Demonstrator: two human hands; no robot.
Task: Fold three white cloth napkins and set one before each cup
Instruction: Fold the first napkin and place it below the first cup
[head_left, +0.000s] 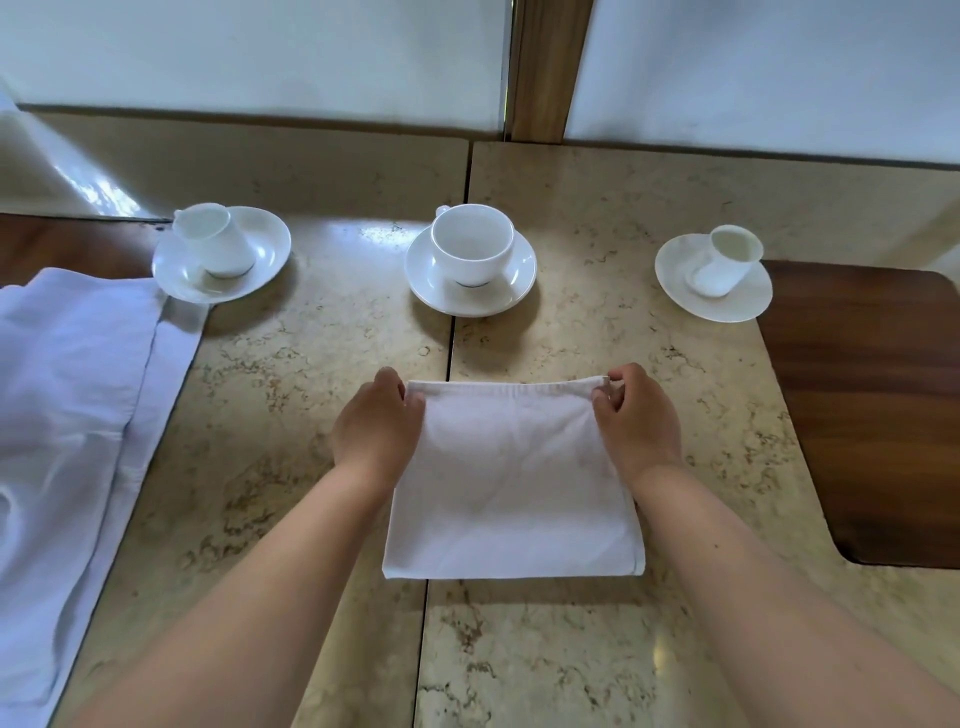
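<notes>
Centrally, a folded white napkin lay flat on the marble table, its far corners pinched by the left hand and the right hand, fingers curled on the hem. Beyond the hands stood three cups on saucers. Left of the left hand lay loose white cloth.
</notes>
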